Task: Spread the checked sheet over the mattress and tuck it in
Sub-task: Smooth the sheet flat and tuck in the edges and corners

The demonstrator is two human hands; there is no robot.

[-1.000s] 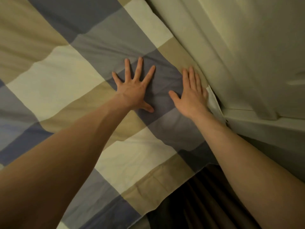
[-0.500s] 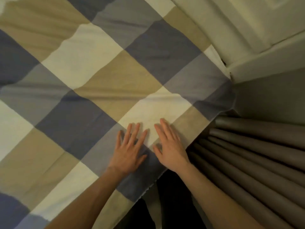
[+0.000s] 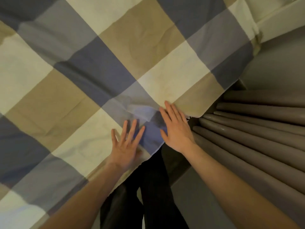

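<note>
The checked sheet (image 3: 102,66), in blocks of cream, tan, grey and dark blue, lies spread over the bed top and fills the left and far parts of the view. Shallow creases run through it. Its right edge hangs over the side of the bed, and a stitched hem shows at the near edge, between the two hands.

To the right, grey-brown curtain folds (image 3: 255,129) run along beside the bed. A pale ledge (image 3: 280,19) crosses the far right corner. The person's dark trousers (image 3: 148,187) stand just beside the near edge of the bed.

The right hand (image 3: 175,129) lies palm down at the sheet's edge, fingers straight and close together, grasping nothing. The left hand (image 3: 126,146), slightly blurred, lies flat on the sheet just to its left, fingers spread and straight, also grasping nothing. A small puckered fold sits just beyond the two hands.
</note>
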